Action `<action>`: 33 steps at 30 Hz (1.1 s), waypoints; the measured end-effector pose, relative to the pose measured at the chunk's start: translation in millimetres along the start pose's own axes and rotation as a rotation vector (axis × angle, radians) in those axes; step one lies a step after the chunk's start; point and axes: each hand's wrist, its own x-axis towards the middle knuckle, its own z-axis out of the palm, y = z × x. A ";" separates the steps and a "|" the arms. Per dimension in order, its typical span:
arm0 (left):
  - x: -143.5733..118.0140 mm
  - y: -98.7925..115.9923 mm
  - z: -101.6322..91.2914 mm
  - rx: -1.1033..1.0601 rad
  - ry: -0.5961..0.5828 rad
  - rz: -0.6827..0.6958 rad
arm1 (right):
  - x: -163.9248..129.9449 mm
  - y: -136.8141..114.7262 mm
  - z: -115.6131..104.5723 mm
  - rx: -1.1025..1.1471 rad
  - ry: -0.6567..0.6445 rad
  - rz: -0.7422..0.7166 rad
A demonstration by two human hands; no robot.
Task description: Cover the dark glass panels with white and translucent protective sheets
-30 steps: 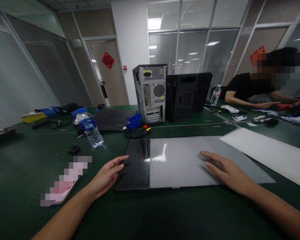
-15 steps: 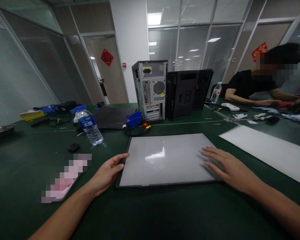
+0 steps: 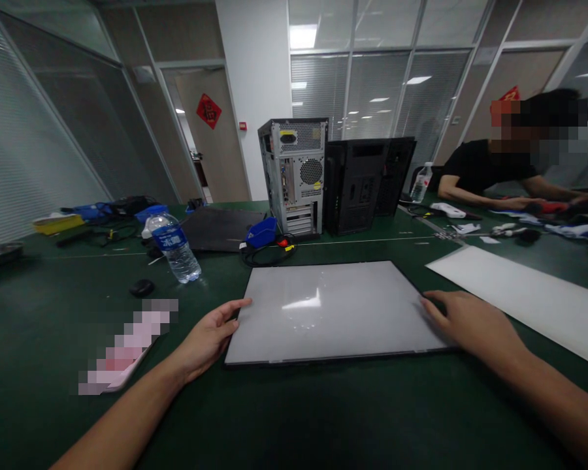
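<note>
A flat grey display panel [image 3: 323, 307] with a thin dark frame lies on the green table [image 3: 284, 418] right in front of me. My left hand [image 3: 206, 339] rests at the panel's left edge, fingers stretched toward it and touching the frame. My right hand [image 3: 470, 323] lies at the panel's right edge, fingers curled over that side. Neither hand lifts anything.
A white sheet [image 3: 519, 297] lies to the right of the panel. Behind stand two computer towers, silver [image 3: 294, 176] and black [image 3: 365, 186], a blue tool [image 3: 262, 234] with cable, a water bottle [image 3: 174, 248], a black mouse [image 3: 142, 287]. Another person [image 3: 500, 170] works at the far right.
My right hand slid from the panel's surface out to its right edge. The dark band on the panel's left side a second ago is gone; the face now looks evenly grey.
</note>
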 end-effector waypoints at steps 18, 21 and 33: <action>2.0 -5.6 -0.6 0.023 0.025 0.021 | 24.1 139.9 15.6 0.021 0.017 0.284; 4.2 -8.3 -4.7 0.019 -0.002 0.024 | 25.4 140.8 21.6 0.024 -0.033 0.325; 2.8 -8.6 -8.4 0.037 -0.017 0.042 | 1.0 11.9 -11.2 0.010 0.180 0.031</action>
